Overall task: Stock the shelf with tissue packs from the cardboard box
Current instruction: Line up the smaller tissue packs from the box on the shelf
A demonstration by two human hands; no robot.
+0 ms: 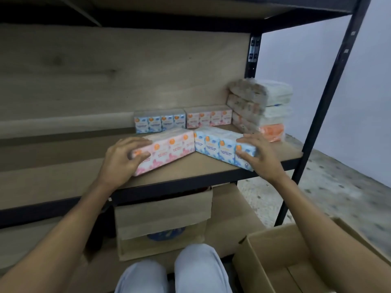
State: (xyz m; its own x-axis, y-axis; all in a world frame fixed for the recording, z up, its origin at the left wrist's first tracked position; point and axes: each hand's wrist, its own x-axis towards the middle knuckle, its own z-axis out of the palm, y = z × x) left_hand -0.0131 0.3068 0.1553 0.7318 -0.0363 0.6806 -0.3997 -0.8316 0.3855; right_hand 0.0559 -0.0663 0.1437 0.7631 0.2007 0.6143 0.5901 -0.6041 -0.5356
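Cardboard box [275, 250] sits open at lower right, nearest. On the shelf [201, 168] front, mid-frame: left hand [120, 159] fingers [135, 142] curl over the left end of the pink tissue pack [167, 151], long axis lower-left to upper-right. Right hand [260, 157] fingers [251, 137] curl round the right end of the blue tissue pack [220, 144], axis upper-left to lower-right. Inner ends meet in a V. Behind: back-row packs [184, 121], labels forward; stacked packs [260, 106] at right.
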